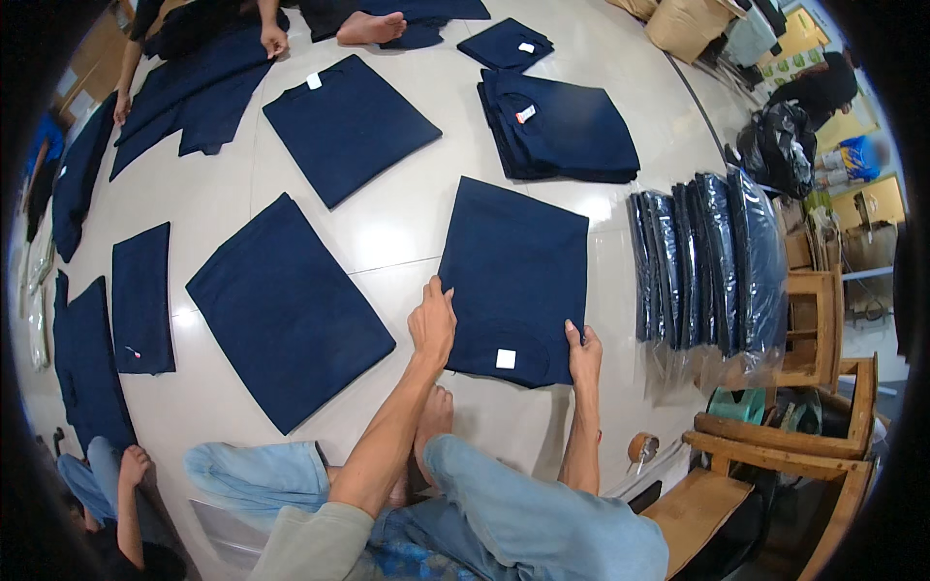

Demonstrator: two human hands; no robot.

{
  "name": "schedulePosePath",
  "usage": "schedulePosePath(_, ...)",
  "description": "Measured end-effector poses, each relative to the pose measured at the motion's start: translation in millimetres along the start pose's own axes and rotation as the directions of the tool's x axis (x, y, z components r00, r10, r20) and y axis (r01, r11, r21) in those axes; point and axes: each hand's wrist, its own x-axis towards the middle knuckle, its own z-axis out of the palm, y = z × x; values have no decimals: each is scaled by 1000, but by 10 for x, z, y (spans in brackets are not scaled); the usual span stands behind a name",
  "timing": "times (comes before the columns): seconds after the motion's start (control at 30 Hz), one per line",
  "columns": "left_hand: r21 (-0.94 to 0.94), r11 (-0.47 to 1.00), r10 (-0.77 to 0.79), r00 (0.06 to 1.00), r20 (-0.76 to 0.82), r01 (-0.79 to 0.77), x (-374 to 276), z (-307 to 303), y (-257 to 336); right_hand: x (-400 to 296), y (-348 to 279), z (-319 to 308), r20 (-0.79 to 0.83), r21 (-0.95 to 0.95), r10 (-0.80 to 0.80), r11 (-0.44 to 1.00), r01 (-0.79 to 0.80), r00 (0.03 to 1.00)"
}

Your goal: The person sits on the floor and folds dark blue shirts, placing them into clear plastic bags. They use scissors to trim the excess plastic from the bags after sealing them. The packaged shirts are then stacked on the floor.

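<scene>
A folded navy T-shirt lies on the tiled floor before me, its neckline and a white label at the end nearest my body. My left hand pinches its left edge. On the right edge, my right hand grips the cloth with the thumb on top. Left of it lies another folded navy garment, set at a slant. Farther off are a folded navy T-shirt with a white label and a stack of folded navy T-shirts.
Clear-bagged navy garments stand in a row at right, beside wooden frames and a tape roll. A co-worker's hands hold dark cloth at the upper left. Another person's hand shows at lower left, near folded navy cloth.
</scene>
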Motion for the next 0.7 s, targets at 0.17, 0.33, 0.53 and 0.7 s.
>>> schedulePosePath(0.17,67,997,37,999,-25,-35,80,47,-22,-7,73,232,-148,-283,-32,959,-12,988)
schedulePosePath(0.33,11,1000,2,1000,8,-2,43,-29,67,220,-135,95,-27,-245,27,969,-33,999)
schedulePosePath(0.53,28,998,66,997,-40,-65,51,44,26,1212,-717,321,-64,-129,-177,977,168,982)
schedulePosePath(0.7,59,992,119,989,-88,-114,37,116,-43,1691,-793,547,-323,-176,-54,984,-4,945)
